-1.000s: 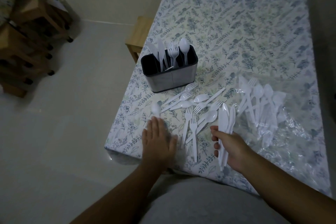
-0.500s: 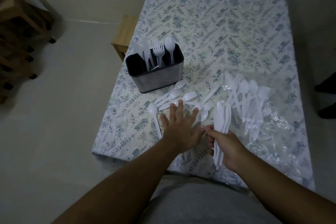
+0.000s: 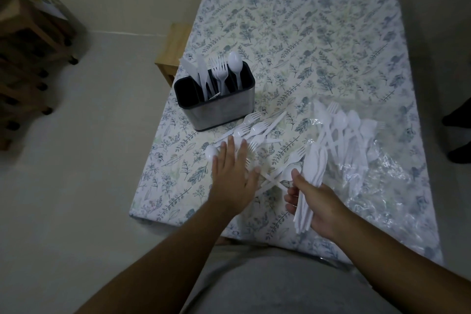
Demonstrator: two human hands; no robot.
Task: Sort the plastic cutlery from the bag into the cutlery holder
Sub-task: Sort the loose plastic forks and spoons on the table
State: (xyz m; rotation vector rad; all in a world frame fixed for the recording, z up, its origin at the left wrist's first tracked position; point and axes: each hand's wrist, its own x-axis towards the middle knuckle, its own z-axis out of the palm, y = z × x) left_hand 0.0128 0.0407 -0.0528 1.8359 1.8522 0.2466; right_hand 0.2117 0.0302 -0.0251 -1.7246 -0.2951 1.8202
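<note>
tabletop (image 3: 318, 41): floral cloth | bag (image 3: 387, 181): clear, cutlery inside, right | cutlery holder (image 3: 219, 104): knives, forks, spoon upright | loose cutlery (image 3: 257, 130): before holder | left hand (image 3: 234, 178): flat, fingers spread on it | right hand (image 3: 318, 206): clamped on knives (image 3: 313, 168)

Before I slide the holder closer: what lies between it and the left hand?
Head view: loose forks on the tablecloth between holder and left hand.
</note>
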